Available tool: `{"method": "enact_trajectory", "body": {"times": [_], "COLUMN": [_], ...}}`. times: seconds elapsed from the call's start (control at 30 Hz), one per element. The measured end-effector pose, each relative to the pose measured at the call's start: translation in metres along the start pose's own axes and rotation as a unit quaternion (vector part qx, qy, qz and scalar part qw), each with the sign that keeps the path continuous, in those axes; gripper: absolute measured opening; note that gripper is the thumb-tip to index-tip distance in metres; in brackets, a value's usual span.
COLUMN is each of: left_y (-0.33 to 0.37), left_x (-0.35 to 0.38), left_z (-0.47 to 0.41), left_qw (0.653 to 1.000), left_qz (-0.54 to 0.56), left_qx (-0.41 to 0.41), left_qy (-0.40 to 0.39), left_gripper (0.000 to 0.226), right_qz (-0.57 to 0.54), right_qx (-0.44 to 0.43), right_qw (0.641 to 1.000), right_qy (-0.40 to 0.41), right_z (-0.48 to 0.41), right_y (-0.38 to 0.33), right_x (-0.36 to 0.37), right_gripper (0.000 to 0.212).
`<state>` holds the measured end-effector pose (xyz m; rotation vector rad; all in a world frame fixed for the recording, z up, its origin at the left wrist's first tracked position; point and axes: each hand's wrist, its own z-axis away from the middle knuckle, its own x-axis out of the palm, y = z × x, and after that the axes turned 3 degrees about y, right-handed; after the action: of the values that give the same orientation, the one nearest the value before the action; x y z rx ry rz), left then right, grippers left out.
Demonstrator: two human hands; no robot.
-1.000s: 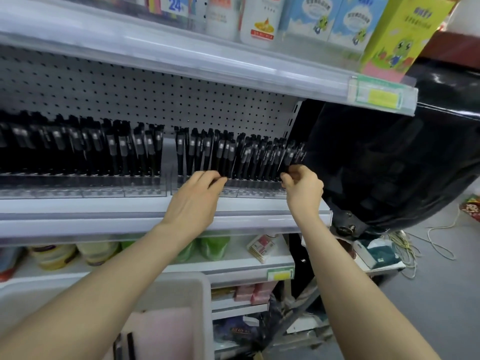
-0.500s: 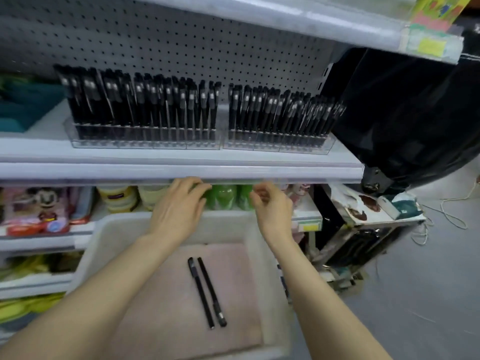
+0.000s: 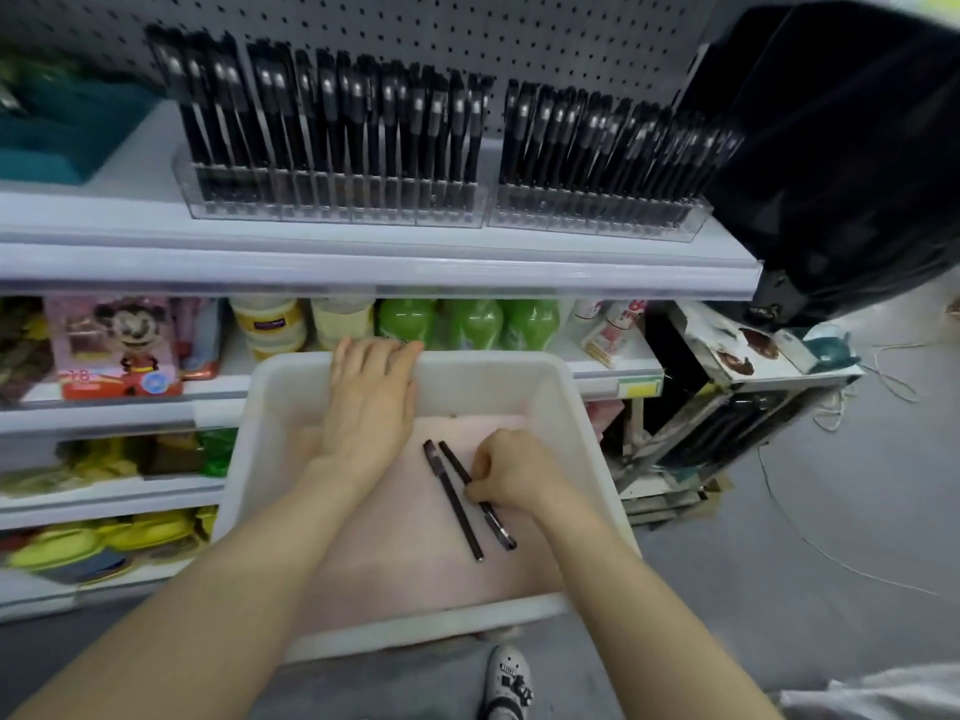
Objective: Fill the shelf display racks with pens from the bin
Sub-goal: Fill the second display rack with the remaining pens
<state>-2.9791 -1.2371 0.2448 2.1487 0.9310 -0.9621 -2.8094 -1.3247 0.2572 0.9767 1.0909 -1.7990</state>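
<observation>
Gripping nothing with left hand (image 3: 371,402), flat above far wall of bin (image 3: 571,397). Left pen (image 3: 454,504) loose on bin floor. Pinching right pen (image 3: 498,524), just beside it, in curled right hand (image 3: 519,470). Pick-up step, seemingly; next: lift, then find a free slot in crowded display racks (image 3: 597,218).

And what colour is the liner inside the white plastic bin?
The flat liner is pale pink; the head view shows it best.
</observation>
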Motion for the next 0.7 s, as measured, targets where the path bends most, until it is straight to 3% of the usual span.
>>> {"method": "enact_trajectory", "body": {"times": [0.13, 0.23, 0.37, 0.47, 0.6, 0.7], "left_y": [0.002, 0.009, 0.024, 0.028, 0.026, 0.031], "left_x": [0.002, 0.0, -0.001, 0.0, 0.001, -0.001], "left_z": [0.0, 0.003, 0.001, -0.001, -0.01, -0.024], "left_qw": [1.0, 0.999, 0.996, 0.987, 0.986, 0.984], "left_qz": [-0.017, -0.035, -0.01, 0.003, 0.005, 0.016], "left_qx": [0.007, 0.017, 0.085, 0.155, 0.166, 0.17], "left_qy": [0.003, -0.019, -0.027, -0.04, -0.007, 0.051], "left_gripper": [0.051, 0.067, 0.07, 0.057, 0.032, 0.012], "right_qz": [0.001, -0.09, -0.174, -0.244, -0.346, -0.461], "right_qx": [-0.013, -0.029, -0.061, -0.068, -0.078, -0.06], "right_qw": [0.998, 0.991, 0.973, 0.951, 0.918, 0.862], "right_qy": [0.057, 0.097, 0.137, 0.177, 0.179, 0.202], "right_z": [0.001, 0.0, 0.0, 0.0, 0.004, 0.006], "right_y": [-0.002, -0.003, -0.004, -0.003, -0.001, 0.005], "right_x": [-0.003, -0.01, -0.015, -0.022, -0.046, -0.069], "right_gripper": [0.009, 0.008, 0.006, 0.005, 0.01, 0.016]}}
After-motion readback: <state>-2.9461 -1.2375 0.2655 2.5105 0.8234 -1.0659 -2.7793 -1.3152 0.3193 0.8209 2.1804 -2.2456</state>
